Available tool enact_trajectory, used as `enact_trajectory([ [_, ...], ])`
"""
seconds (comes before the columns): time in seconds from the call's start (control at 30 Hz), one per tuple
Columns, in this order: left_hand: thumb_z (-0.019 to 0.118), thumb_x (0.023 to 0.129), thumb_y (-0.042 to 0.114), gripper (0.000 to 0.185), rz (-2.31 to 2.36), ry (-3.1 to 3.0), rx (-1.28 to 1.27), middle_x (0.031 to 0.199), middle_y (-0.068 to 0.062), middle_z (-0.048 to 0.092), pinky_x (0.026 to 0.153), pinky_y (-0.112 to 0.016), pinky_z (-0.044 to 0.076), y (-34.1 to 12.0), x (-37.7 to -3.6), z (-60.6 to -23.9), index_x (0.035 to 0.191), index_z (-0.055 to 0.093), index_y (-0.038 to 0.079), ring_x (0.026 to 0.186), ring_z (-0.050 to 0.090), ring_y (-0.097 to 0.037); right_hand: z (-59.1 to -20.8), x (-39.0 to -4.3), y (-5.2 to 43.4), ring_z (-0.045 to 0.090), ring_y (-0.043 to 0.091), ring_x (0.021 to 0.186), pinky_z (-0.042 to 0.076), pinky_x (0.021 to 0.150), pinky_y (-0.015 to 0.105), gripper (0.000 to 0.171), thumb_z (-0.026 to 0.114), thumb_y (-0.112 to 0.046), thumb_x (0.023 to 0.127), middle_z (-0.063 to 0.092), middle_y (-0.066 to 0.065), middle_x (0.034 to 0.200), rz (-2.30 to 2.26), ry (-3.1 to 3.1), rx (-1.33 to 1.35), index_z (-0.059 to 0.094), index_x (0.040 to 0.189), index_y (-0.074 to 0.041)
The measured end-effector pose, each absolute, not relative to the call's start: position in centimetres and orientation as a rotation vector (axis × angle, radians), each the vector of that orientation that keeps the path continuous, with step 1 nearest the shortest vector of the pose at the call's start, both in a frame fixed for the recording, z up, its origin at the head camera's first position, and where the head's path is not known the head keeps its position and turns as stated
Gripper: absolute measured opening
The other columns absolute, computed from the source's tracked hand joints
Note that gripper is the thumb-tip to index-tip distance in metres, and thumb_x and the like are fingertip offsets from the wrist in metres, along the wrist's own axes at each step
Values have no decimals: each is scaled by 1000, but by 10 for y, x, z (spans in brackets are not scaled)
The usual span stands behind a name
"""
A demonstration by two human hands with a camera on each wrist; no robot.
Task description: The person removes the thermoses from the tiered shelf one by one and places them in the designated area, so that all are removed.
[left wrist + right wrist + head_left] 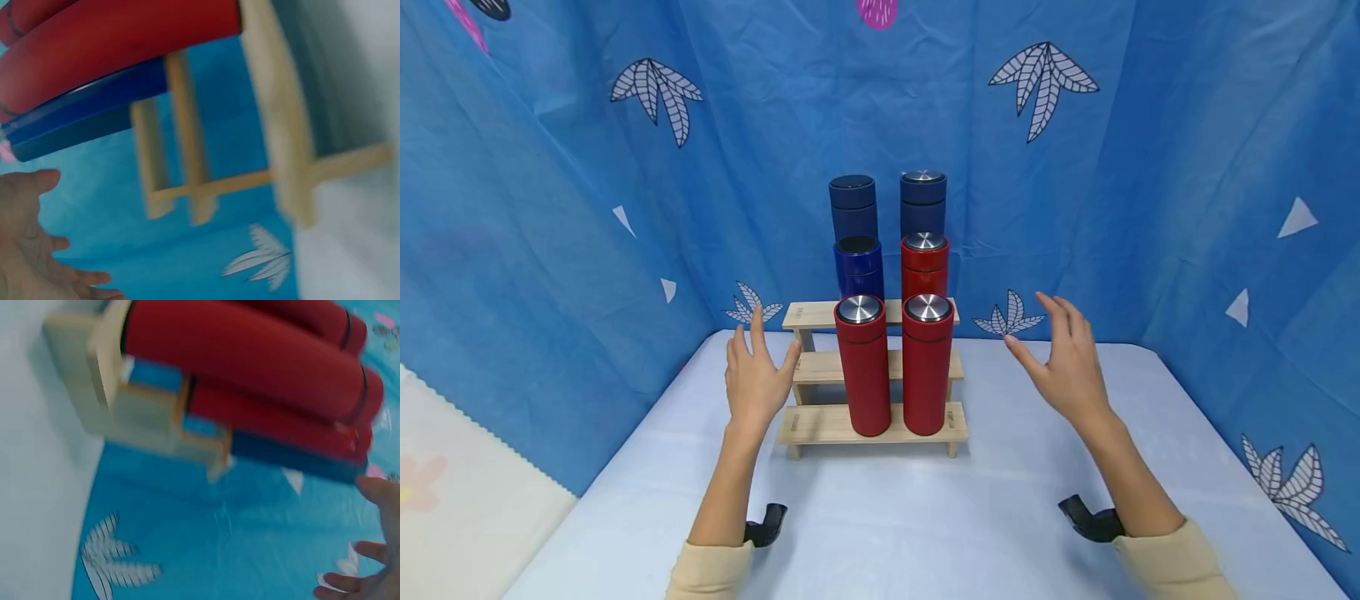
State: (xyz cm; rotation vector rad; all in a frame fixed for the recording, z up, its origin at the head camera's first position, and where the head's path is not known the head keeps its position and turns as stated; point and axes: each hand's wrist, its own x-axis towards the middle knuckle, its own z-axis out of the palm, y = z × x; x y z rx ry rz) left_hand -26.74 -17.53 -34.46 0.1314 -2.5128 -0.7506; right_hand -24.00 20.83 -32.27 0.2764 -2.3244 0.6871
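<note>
Two red thermos bottles with silver lids, a left one and a right one, stand upright on the lowest step of a wooden stepped rack. Behind them on the middle step are a glossy blue thermos and a red thermos. Two dark navy thermoses, one on the left and one on the right, stand at the top. My left hand hovers left of the rack, fingers spread and holding nothing. To the rack's right, my right hand is raised with thumb and fingers apart, also holding nothing.
The rack stands on a white-covered table. A blue curtain printed with leaves hangs behind and along both sides. Black wrist straps, one on the left and one on the right, stick out from the forearms.
</note>
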Motion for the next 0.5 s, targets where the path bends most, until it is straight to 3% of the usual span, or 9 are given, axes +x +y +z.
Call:
enact_trajectory([
  [0.13,55,90,40,77,-883,-2428,165,145,-28,19,98,-65,22,-169,-280,-370,149,14,14,131,20,-46,-338,-245,182,34,32,127,38,91,58,74,71,-26,81,37,17,139,825,-2182,382,32,142,-10],
  [0.33,52,92,39,71,-1029,-2452,161,143,-27,23,97,-61,27,-163,-293,-400,149,16,15,127,28,-47,-364,-249,147,40,29,123,43,88,55,88,73,-23,79,40,14,137,1000,-2139,505,19,148,-18],
  [0.5,54,92,38,72,-1099,-2499,153,142,-27,25,100,-60,24,-163,-299,-418,148,17,13,128,26,-46,-386,-251,127,46,29,119,45,86,51,99,76,-24,77,40,14,137,1141,-2162,560,9,149,-22],
])
